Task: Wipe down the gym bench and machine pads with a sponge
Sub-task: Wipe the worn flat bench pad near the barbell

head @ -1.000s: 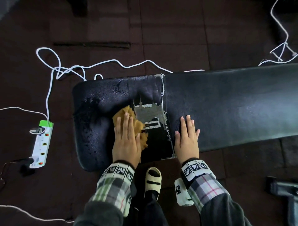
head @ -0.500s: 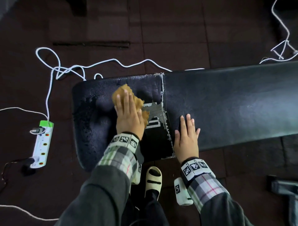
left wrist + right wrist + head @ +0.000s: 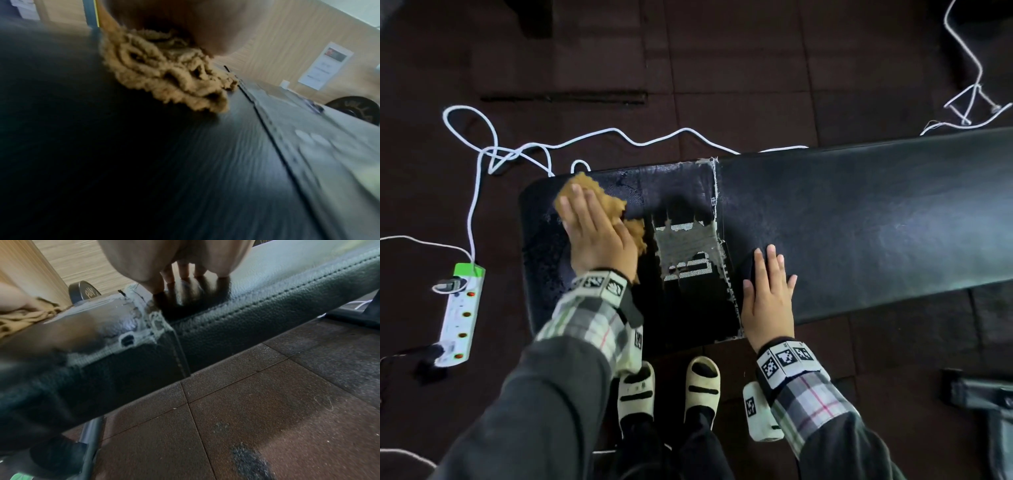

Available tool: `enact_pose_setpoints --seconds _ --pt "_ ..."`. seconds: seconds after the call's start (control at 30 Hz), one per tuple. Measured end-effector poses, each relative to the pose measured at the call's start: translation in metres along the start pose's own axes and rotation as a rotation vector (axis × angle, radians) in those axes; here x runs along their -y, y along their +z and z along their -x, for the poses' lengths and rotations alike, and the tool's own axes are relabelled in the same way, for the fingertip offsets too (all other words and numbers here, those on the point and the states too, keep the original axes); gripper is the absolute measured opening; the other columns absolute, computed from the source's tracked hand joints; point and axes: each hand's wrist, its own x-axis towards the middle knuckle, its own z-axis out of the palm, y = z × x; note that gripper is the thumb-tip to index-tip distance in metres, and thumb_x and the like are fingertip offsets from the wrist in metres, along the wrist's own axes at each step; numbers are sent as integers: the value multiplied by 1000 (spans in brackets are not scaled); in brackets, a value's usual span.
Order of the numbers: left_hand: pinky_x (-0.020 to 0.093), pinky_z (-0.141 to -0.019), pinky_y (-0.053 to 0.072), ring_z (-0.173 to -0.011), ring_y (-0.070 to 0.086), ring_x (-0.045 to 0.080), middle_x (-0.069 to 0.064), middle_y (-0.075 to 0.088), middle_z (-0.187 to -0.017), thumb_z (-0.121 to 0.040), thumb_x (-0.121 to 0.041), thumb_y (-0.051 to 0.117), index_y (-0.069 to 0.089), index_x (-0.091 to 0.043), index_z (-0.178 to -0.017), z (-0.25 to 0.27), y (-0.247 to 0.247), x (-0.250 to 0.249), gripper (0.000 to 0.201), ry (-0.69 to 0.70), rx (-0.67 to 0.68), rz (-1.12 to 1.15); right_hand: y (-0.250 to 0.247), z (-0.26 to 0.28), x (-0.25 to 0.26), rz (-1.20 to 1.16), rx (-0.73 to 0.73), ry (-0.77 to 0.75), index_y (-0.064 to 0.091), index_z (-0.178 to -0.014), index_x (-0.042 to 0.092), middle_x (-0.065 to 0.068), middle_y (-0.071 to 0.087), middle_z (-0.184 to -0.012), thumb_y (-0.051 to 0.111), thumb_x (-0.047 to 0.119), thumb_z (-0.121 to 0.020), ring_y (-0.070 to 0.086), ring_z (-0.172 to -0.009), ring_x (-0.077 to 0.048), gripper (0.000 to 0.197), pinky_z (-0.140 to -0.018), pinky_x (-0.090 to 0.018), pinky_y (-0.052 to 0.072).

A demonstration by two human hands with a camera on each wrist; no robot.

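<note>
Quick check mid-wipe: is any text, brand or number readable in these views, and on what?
No text can be quoted with confidence.
Weight plate: pale letters, partly hidden, too unclear to quote.
Wall poster: print blurred.
Bench, worn patch: logo remnants, illegible.
Wrist bands: coded squares, no words.

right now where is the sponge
In the head view the sponge lies under the left hand at the far left corner of the bench, left of the worn patch.
</note>
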Motion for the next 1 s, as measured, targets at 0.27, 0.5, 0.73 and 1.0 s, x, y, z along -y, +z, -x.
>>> enact_pose_setpoints --seconds 0.27,0.5,0.73,1.0 --pt "50 -118 2 -149 -1 33 7 11 -162 -95 -14 44 19 -4 -151 -38 6 -50 63 96 134 -39 1 0 -1 17 0 -10 33 -143 10 -11 26 -152 26 30 -91 24 -139 -33 56 -108 -53 12" --pt "50 -118 20 -148 8 35 13 17 -160 -94 -17 40 26 1 -149 14 0 -1 59 241 132 2 1 0 0 29 -6 -9 34 -143 10 -11 27 -152 27 29 -92 26 -139 -34 55 -108 -54 15" --pt "44 -120 2 -149 -3 34 8 4 -162 -97 -17 43 18 -1 -151 -33 -13 -6 61 10 115 -53 0 0 2 30 1 2 35 -142 8 -12 29 -151 28 28 -91 28 -138 -35 55 -107 -54 15" --pt "47 -118 0 -148 -10 31 5 -5 -163 -100 -24 36 3 -7 -154 -24 -5 -40 65 155 268 -109 -1 1 2 23 15 4 33 -144 10 -10 25 -153 26 31 -91 23 -140 -32 57 -109 -50 9"
